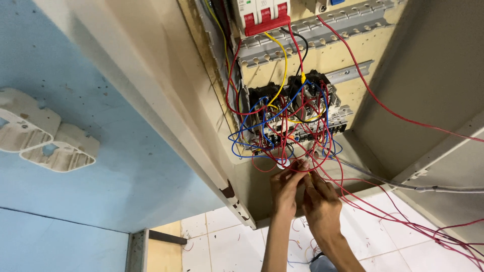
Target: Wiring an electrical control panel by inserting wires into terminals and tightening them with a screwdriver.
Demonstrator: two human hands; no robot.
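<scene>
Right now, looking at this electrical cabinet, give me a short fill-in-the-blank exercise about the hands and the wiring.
1. Both hands, left hand and right hand, pinch thin wires of the colour ____.
2. The breaker at the top has white poles and a ____ bar along its lower edge.
3. The wall to the left of the cabinet is painted ____.
4. Wire offcuts lie scattered on the white ____ floor.

Missing words: red; red; blue; tiled

Both hands (left hand (285,187) beside right hand (319,201)) meet under the terminal blocks (295,118); breakers (262,15) sit above, wall boxes (45,133) far left.
</scene>
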